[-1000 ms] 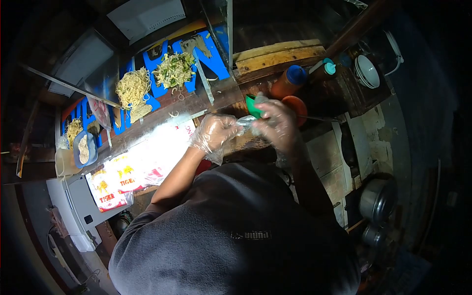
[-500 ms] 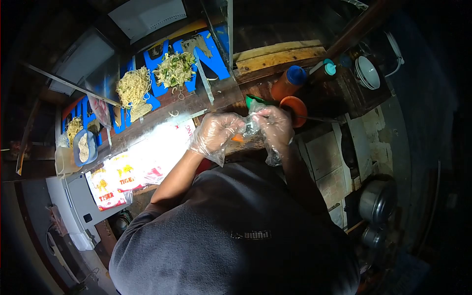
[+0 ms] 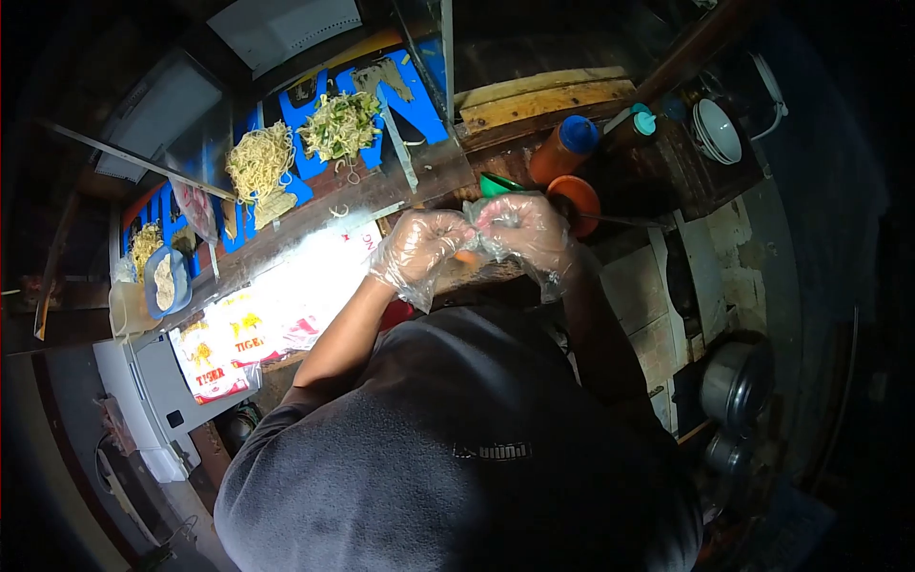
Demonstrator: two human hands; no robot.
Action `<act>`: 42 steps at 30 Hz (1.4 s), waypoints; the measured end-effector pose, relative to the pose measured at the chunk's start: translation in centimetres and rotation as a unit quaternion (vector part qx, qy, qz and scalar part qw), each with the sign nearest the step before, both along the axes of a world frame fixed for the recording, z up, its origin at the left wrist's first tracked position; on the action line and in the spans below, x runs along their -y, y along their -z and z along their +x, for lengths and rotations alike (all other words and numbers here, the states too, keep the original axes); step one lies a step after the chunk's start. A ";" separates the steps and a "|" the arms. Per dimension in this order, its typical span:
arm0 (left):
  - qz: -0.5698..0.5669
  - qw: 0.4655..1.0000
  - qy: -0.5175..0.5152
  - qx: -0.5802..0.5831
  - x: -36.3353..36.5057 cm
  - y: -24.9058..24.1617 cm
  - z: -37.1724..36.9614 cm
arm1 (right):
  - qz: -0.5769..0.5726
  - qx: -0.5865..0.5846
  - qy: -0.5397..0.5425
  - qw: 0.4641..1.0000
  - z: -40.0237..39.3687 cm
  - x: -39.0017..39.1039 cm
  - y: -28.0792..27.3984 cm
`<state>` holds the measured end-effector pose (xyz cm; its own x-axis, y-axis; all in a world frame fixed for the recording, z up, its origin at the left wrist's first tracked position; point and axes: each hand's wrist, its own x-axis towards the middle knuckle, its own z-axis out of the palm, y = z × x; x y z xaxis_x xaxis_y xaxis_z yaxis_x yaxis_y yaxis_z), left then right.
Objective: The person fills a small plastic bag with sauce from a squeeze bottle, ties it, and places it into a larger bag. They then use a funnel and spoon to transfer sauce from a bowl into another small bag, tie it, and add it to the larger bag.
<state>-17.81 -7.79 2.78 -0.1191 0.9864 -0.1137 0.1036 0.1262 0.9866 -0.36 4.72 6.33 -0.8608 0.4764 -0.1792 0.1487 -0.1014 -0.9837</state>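
Note:
Both of my hands wear loose clear plastic gloves and meet above the worktop in front of my chest. My left hand [image 3: 419, 250] has its fingers pinched together at the other hand; what lies between them is too small to make out. My right hand [image 3: 526, 234] is closed too, with clear plastic gathered at its fingertips. A small orange item [image 3: 466, 257] shows just below the fingertips. Beyond my right hand are a green container [image 3: 498, 184] and an orange bowl [image 3: 575, 202].
Noodles [image 3: 260, 164] and chopped greens [image 3: 340, 126] lie on the blue-lettered shelf. Printed plastic packs [image 3: 212, 362] lie at the left, near a blue tub [image 3: 168, 282]. An orange container with blue lid [image 3: 562, 151], white bowls [image 3: 717, 132] and metal pots [image 3: 736, 383] are at the right.
My right hand has turned and its fingers have come closer to my left hand's fingertips. The whole view has shifted slightly.

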 end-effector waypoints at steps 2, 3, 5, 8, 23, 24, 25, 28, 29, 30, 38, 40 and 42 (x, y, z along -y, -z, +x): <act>-0.002 1.000 -0.005 0.008 0.1 -0.3 0.1 | 0.054 0.027 0.001 0.998 0.1 -0.8 0.2; 0.001 1.000 -0.005 0.029 0.2 -0.2 0.1 | 0.080 0.002 0.016 0.997 0.2 -1.0 0.3; 0.005 0.999 -0.006 0.050 0.1 -0.1 0.3 | 0.074 0.016 0.026 0.997 0.7 -1.6 -0.1; 0.007 0.998 -0.015 0.058 0.1 0.4 0.4 | 0.093 0.056 0.066 0.992 0.9 -1.5 -1.6; 0.048 0.988 -0.062 0.131 0.1 2.1 -0.2 | 0.035 -0.081 0.162 0.983 1.2 0.1 3.2; 0.041 0.994 -0.054 0.088 0.0 1.9 -0.2 | 0.035 -0.081 0.162 0.983 1.0 0.4 3.1; 0.032 0.998 -0.044 0.044 0.0 1.6 -0.1 | 0.071 -0.094 0.167 0.979 0.8 0.7 3.1; 0.096 0.994 -0.051 -0.002 -0.6 0.0 0.9 | 0.102 -0.119 0.178 0.971 0.2 1.6 2.6; 0.125 0.981 -0.038 -0.142 -0.5 -1.0 0.7 | 0.174 -0.118 0.163 0.964 0.1 1.6 2.2; 0.125 0.981 -0.039 -0.142 -0.6 -1.1 0.6 | 0.245 -0.118 0.145 0.951 -0.1 1.7 1.7; 0.095 0.990 -0.051 -0.087 -0.3 -0.8 0.4 | 0.315 -0.159 0.176 0.919 1.1 1.1 0.6; 0.128 0.986 -0.040 -0.096 -0.3 -0.8 0.5 | -0.017 -0.097 0.204 0.974 1.4 2.3 -0.7; 0.162 0.981 -0.030 -0.106 -0.5 -0.5 0.4 | 0.093 -0.175 0.112 0.974 2.4 1.2 1.6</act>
<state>-17.43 -7.25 3.29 -0.1651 0.9570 0.2385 0.3127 -0.1785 0.9329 2.03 3.49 4.78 -0.7236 0.6560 0.2145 -0.2053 0.0921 -0.9744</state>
